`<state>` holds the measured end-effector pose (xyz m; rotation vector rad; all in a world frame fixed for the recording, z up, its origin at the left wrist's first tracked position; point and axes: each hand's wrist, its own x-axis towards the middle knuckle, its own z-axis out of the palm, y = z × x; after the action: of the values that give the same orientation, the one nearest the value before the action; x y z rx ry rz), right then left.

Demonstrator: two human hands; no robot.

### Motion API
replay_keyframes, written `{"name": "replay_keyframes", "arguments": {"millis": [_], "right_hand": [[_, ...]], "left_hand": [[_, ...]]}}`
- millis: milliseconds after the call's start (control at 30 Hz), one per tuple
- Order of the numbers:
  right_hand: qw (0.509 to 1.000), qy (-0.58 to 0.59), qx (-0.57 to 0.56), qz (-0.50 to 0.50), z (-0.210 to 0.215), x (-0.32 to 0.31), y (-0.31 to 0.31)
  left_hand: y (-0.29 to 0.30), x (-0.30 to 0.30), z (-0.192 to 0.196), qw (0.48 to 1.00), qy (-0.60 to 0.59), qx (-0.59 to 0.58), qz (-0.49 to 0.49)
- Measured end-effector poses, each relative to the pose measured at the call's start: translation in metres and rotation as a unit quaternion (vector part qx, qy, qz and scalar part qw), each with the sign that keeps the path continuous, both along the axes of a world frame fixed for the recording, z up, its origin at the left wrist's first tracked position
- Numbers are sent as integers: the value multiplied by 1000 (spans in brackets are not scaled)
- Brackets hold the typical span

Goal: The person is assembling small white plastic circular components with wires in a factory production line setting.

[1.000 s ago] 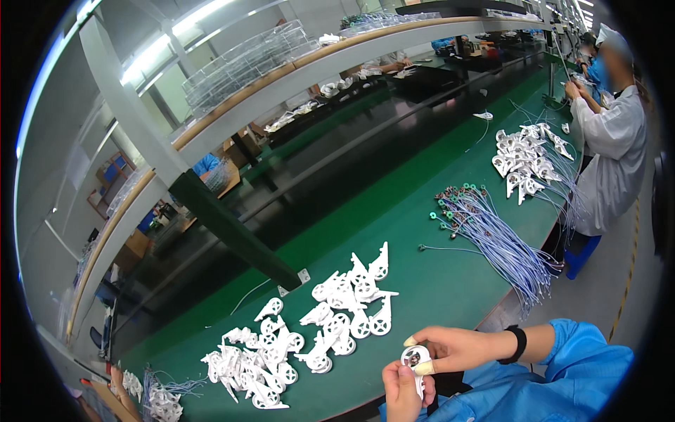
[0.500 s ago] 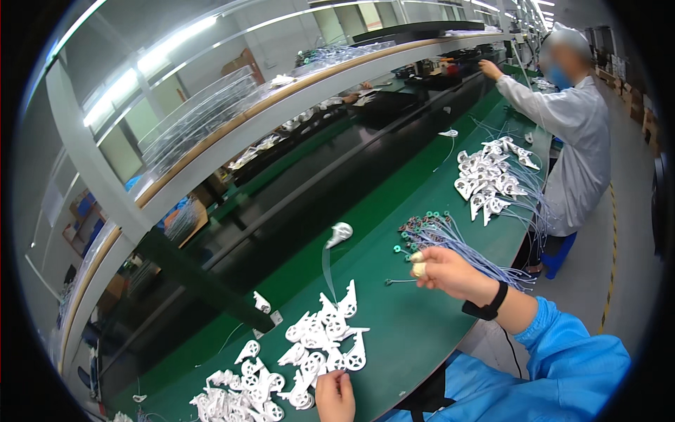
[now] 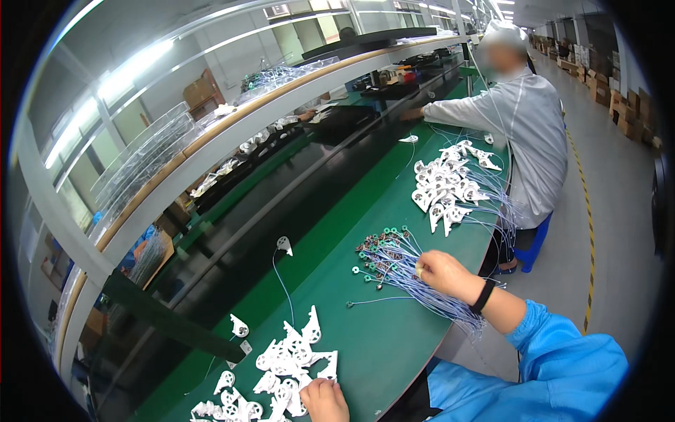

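My right hand [image 3: 451,276], a black band on its wrist and pale covers on its fingertips, is over a bundle of thin blue-grey wires [image 3: 415,285]. Its fingers bend down, closed onto the wires; how many they grip is hidden. Small green rings [image 3: 380,243] tip the wires' far ends. At the lower edge my left hand [image 3: 325,402] has its fingers curled together against a heap of white plastic parts with spoked wheels [image 3: 287,359]. What lies in those fingertips is hidden.
Another white heap with wires [image 3: 450,179] lies farther along the green table [image 3: 394,337], beside a person in a white coat [image 3: 531,133]. A dark conveyor belt [image 3: 309,190] runs left of it, carrying a wired white part [image 3: 284,245]. A post [image 3: 169,316] and shelf [image 3: 232,112] stand at left.
My right hand has come down from above the ring ends onto the wires. My left hand stays beside the white heap. The view has shifted, and the other person's arm has lowered toward the belt.
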<state>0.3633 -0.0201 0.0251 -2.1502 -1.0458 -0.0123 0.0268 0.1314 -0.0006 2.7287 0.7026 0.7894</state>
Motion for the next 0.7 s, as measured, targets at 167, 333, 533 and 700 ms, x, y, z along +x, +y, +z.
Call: {"name": "replay_keyframes", "arguments": {"millis": [167, 333, 533, 700], "right_hand": [[992, -128, 19, 12, 1, 17, 25], [966, -186, -181, -15, -5, 26, 50], [974, -165, -155, -32, 0, 21, 52], [997, -15, 59, 41, 33, 11, 34]], "left_hand": [[-24, -14, 25, 995, 13, -78, 59], [-45, -19, 18, 981, -56, -181, 50], [-55, -25, 9, 933, -92, -335, 91], [-53, -18, -16, 805, -308, -506, 11]]}}
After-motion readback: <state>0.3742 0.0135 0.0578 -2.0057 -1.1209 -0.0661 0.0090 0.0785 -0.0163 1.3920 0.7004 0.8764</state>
